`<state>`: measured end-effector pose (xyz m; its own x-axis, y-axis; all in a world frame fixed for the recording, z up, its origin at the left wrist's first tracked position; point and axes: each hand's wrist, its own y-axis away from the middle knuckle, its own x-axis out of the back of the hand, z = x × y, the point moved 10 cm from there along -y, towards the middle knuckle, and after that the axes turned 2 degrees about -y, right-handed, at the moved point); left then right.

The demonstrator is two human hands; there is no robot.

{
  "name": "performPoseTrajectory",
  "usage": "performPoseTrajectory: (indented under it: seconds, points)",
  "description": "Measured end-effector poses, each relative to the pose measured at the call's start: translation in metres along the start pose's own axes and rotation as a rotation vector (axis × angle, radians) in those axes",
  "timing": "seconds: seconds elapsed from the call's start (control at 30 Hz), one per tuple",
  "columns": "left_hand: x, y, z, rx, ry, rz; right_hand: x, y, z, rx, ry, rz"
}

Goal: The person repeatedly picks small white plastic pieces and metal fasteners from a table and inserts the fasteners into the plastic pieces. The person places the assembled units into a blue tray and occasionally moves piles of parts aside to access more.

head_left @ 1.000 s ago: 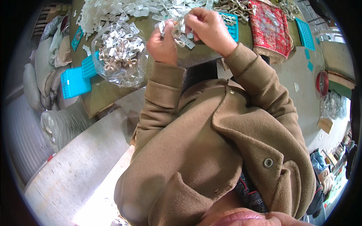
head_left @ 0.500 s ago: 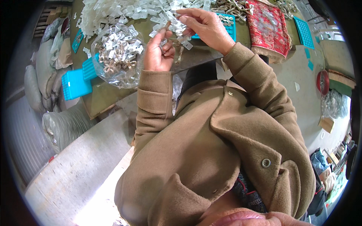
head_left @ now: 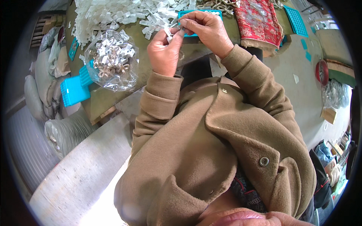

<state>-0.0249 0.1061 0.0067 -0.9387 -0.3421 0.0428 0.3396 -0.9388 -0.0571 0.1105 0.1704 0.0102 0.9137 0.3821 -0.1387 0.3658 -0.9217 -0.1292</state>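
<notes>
At far left, pale sacks [head_left: 34,98] slump beside the table [head_left: 98,101]. On its left corner is a stack of blue trays [head_left: 74,92], with a clear bag [head_left: 129,81] just right of it, holding white tags and brown cords [head_left: 109,67]. The bag and most of the table sit further left in view than 0.5 seconds ago. Behind the bag, a pile of white plastic tags [head_left: 102,19] spreads along the far side.

Next comes the left hand [head_left: 164,52]. It was partly open, fingers pointing up, and has now moved right, towards the other hand; its thumb and forefinger are clamped on 1 white tag [head_left: 168,35], held above the table's near edge. A cord that hung between the 2 hands earlier now shows only as a faint loop under the left one.

The right hand [head_left: 211,32] has its thumb and forefinger pressed together, right by the left thumb; what they pinch is too small to tell, as is whether the 2 hands touch. A blue tray [head_left: 181,14] shows behind it, more covered by the hand than before. Further right lie a red patterned cloth [head_left: 258,22] and another blue tray [head_left: 296,20].
</notes>
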Motion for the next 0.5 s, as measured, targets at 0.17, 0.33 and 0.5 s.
performPoseTrajectory:
  seconds: [0.17, 0.33, 0.5]
  points:
    - [-0.006, 0.006, 0.009, -0.117, -0.049, 0.041, 0.007, 0.005, -0.002, -0.021, 0.144, -0.052]
    - [-0.015, 0.006, -0.015, 0.150, 0.336, 0.007, 0.017, 0.017, 0.011, -0.188, -0.133, 0.019]
    - [-0.034, 0.013, -0.015, 0.164, 0.370, -0.085, 0.017, 0.029, 0.016, -0.257, -0.251, -0.017]
